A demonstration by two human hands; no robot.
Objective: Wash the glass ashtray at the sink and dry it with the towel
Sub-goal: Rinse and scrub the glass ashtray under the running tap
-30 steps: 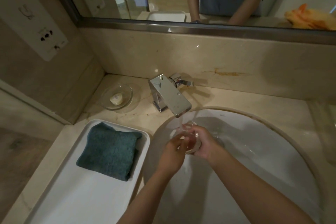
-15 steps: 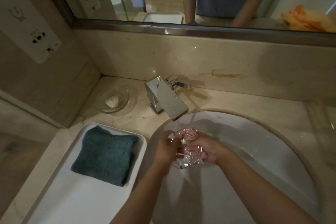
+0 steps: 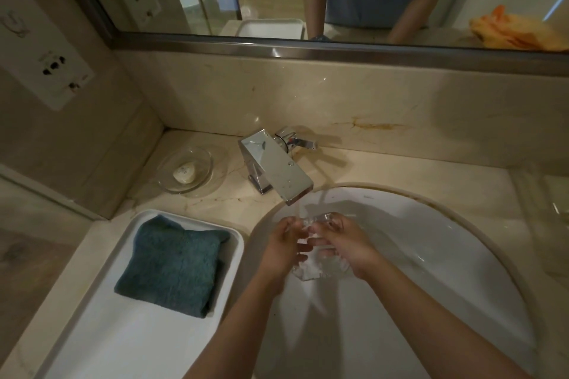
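Note:
A clear glass ashtray [image 3: 311, 269] is held between both hands over the white sink [image 3: 431, 255], just below the chrome tap [image 3: 277, 169]. Water runs from the spout onto it. My left hand [image 3: 284, 244] grips its left side. My right hand [image 3: 341, 240] wraps its right side and top, hiding much of the glass. A folded teal towel [image 3: 175, 261] lies in a white tray [image 3: 101, 341] to the left of the sink.
A glass dish with a small soap [image 3: 184, 174] sits on the marble counter left of the tap. A mirror runs along the back wall. Wall sockets [image 3: 55, 68] are on the left wall. An orange cloth [image 3: 517, 31] shows in the mirror.
The hands have turned the ashtray under the running water and shifted it slightly lower. The view has tilted a little.

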